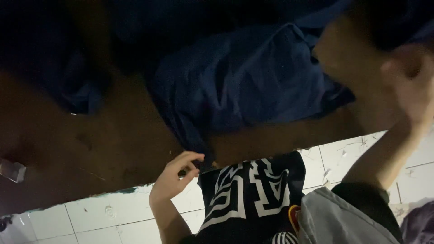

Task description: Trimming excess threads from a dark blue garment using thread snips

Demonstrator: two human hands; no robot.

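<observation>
A dark blue cloth (244, 77) lies crumpled across a brown table (104, 144), and one corner hangs down to the table's near edge. My left hand (176, 176) is at that edge with its fingers curled around the hanging corner. My right forearm rises along the right side, and my right hand (420, 90) is lifted close to the camera, blurred against a pale, out-of-focus shape (352, 63). Whether that hand holds anything is not visible.
A white tiled floor (90, 221) shows below the table edge. A dark garment with large white lettering (253, 194) and a grey sleeve (339, 221) fill the bottom middle and right. A small pale object (11, 169) sits at the table's left edge.
</observation>
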